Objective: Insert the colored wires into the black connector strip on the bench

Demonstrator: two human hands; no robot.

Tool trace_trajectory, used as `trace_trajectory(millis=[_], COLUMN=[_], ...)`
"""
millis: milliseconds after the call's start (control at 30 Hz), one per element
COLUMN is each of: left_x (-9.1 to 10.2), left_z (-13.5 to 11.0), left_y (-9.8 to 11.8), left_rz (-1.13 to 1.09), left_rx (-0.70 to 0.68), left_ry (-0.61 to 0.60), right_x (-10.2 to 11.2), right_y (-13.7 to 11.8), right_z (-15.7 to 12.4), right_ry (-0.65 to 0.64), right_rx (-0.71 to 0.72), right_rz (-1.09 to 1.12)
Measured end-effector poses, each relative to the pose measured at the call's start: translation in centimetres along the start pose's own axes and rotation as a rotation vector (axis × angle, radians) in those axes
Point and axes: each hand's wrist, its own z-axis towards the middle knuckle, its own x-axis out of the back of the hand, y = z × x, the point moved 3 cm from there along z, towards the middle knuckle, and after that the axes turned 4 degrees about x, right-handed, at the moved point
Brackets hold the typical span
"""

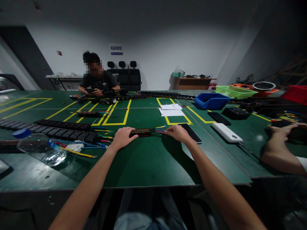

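A short black cable chain point(142, 132) with coloured wires running through it lies on the green table in front of me. My left hand point(123, 138) grips its left end, with the thumb along the near side. Loose wire ends point(160, 130), red, blue and light-coloured, come out on the right. My right hand point(177, 132) pinches them at their tips; the exact hold is hidden by the fingers. Left of my left hand lie several longer black cable chains point(72, 133). A yellow wire point(81, 153) with a ring terminal sticks out there.
Near my right hand are a dark phone point(193, 133), a white power bank point(226, 132) and white papers point(170, 110). A plastic bottle point(43, 150) lies at the left. A blue bin point(211, 101) stands behind. A co-worker point(98, 80) sits opposite; another person's arm point(279, 148) reaches in at right.
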Motion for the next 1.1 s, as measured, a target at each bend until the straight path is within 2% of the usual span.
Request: trace_trajectory(millis=[267, 700, 933, 1000, 1100], left_x=[-0.4, -0.6, -0.3, -0.4, -0.5], left_z=[0.1, 0.2, 0.1, 0.1, 0.1], left_y=[-0.4, -0.5, -0.3, -0.3, -0.4], left_rz=[-0.011, 0.014, -0.009, -0.017, -0.017], left_rx=[-0.016, -0.027, -0.017, -0.01, -0.013], left_ry=[0.02, 0.023, 0.011, 0.011, 0.02], right_x=[-0.5, -0.8, 0.7, 0.8, 0.1], right_y=[-0.1, -0.3, -0.3, -0.4, -0.6], right_z=[-0.1, -0.3, -0.3, -0.3, -0.2], right_ry=[0.093, 0.092, 0.182, 0.162, 0.061], right_rx=[-0.007, 0.0, -0.041, -0.05, -0.036], right_rz=[-0.045, -0.069, -0.077, -0.095, -0.102])
